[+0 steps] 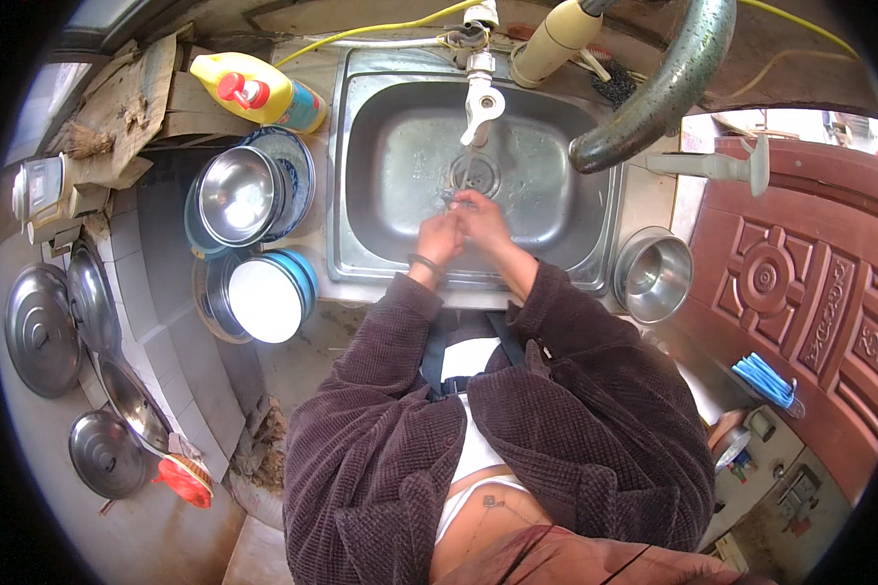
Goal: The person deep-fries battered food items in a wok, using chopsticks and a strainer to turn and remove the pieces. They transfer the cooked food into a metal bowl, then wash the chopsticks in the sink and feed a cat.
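Observation:
Both hands are together over the near part of a stainless steel sink basin [402, 161], just below its drain [474, 174]. My left hand [440, 240], with a dark bracelet at the wrist, touches my right hand [481, 219]. A small shiny thing [450, 196] shows at the fingertips; the picture does not settle what it is or which hand holds it. A white plastic tap [483, 106] stands above the drain, and what looks like a thin stream of water falls from it near the fingers. The palms and several fingers are hidden.
Metal bowls [238, 194], a blue-rimmed plate [296, 183] and a yellow detergent bottle [263, 91] are left of the sink. Below the bowls is a white round container [265, 300]. A metal pot [653, 274] sits right. A thick curved pipe [651, 110] overhangs the basin's right side.

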